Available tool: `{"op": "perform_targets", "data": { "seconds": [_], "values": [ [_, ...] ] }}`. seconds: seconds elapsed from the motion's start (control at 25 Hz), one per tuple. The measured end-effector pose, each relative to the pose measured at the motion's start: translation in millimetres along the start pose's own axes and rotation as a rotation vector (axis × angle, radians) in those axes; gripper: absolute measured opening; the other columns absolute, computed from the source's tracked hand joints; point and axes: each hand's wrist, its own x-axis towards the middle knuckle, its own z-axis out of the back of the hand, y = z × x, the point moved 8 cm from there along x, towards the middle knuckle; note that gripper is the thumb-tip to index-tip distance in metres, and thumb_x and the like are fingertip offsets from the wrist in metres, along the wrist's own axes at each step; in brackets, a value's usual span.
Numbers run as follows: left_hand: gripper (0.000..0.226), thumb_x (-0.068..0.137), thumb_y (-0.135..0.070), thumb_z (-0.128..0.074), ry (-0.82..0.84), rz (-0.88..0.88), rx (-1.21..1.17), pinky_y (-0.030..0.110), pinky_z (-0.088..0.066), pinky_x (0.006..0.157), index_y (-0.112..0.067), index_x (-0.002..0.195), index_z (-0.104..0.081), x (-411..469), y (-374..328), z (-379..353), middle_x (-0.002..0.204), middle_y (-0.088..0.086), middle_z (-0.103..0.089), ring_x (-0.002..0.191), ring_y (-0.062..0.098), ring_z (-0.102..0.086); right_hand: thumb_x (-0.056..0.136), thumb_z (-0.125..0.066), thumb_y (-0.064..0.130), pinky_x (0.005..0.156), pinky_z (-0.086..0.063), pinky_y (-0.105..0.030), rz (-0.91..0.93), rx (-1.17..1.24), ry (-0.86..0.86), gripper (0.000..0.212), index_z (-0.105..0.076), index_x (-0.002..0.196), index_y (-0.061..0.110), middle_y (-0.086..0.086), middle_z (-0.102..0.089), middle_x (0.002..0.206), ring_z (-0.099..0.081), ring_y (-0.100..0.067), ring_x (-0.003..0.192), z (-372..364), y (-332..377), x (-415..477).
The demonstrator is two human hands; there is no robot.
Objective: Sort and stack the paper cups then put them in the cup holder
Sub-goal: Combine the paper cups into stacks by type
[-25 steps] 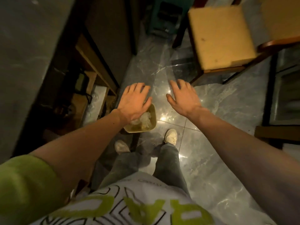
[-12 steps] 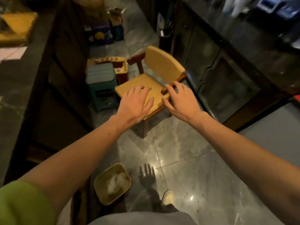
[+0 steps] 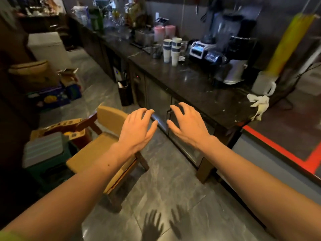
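— Paper cups (image 3: 171, 49) are seen in two nested stacks, standing upright on the dark stone counter (image 3: 191, 84), just beside a steel pitcher (image 3: 156, 51) and near the blender (image 3: 231, 49). Is anything held?

— Nothing is held. The left hand (image 3: 137, 127) and the right hand (image 3: 186, 126) are stretched out side by side over the floor. The palms are turned down and the fingers are spread and loosely bent, well apart from the cups.

— What could be spoiled from here?

— The stacks are tall and narrow and are set touching or very nearly so. If one is grasped high or brushed sideways, both could be toppled against the pitcher or off the counter. Cups of different kinds could also be jammed together if sorting is skipped. The banding appears to differ from cup to cup, though it is blurred.

— And the containers?

— What the pitcher holds cannot be told. Two pink canisters (image 3: 164, 33) are set further back, their contents hidden. Something pale is held in a dark bin (image 3: 124, 92) on the floor. The cup holder cannot be identified with certainty.
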Motion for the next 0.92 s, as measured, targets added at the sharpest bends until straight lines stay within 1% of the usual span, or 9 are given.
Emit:
{"op": "perform_targets", "data": {
  "seconds": [0.2, 0.36, 0.44, 0.72, 0.92],
  "values": [
    [0.046, 0.098, -0.038, -0.047, -0.064, -0.043, -0.022, 0.042, -0.039, 0.101, -0.01, 0.135, -0.052, 112.1, 20.5, -27.7, 0.129, 0.013, -0.054, 0.121, 0.03, -0.051, 0.095, -0.046, 0.048, 0.102, -0.037, -0.046, -0.042, -0.058, -0.009, 0.06, -0.038, 0.145, 0.015, -0.021, -0.04, 0.145, -0.042, -0.037, 0.13, -17.5, -53.0, 88.9],
    [0.047, 0.098, -0.038, -0.046, -0.087, -0.068, -0.039, 0.044, -0.04, 0.102, -0.01, 0.135, -0.051, 206.9, 66.5, -50.0, 0.13, 0.014, -0.054, 0.121, 0.031, -0.051, 0.096, -0.045, 0.048, 0.103, -0.037, -0.047, -0.059, -0.077, 0.001, 0.06, -0.036, 0.146, 0.017, -0.021, -0.039, 0.147, -0.04, -0.037, 0.132, -45.3, -77.4, 186.0],
    [0.048, 0.099, -0.039, -0.045, -0.071, -0.066, -0.045, 0.044, -0.039, 0.102, -0.01, 0.137, -0.05, 254.2, 90.4, -65.4, 0.132, 0.014, -0.053, 0.122, 0.032, -0.05, 0.096, -0.045, 0.049, 0.103, -0.036, -0.047, -0.069, -0.08, 0.009, 0.061, -0.035, 0.147, 0.017, -0.02, -0.039, 0.147, -0.039, -0.037, 0.133, -60.2, -89.3, 232.9],
    [0.047, 0.099, -0.039, -0.045, -0.042, -0.084, -0.115, 0.042, -0.044, 0.098, -0.01, 0.136, -0.05, 410.0, 137.7, -135.9, 0.131, 0.014, -0.055, 0.118, 0.031, -0.053, 0.097, -0.044, 0.05, 0.105, -0.035, -0.045, -0.191, -0.011, -0.011, 0.061, -0.035, 0.147, 0.017, -0.017, -0.038, 0.149, -0.037, -0.034, 0.135, -110.7, -168.4, 368.6],
    [0.046, 0.098, -0.041, -0.045, -0.055, -0.064, -0.171, 0.04, -0.044, 0.093, -0.012, 0.134, -0.051, 525.4, 162.6, -203.3, 0.13, 0.011, -0.055, 0.117, 0.029, -0.053, 0.097, -0.043, 0.05, 0.103, -0.04, -0.046, -0.201, -0.009, -0.01, 0.061, -0.034, 0.147, 0.018, -0.016, -0.04, 0.147, -0.04, -0.033, 0.132, -163.4, -242.6, 471.6]
  ]
}}
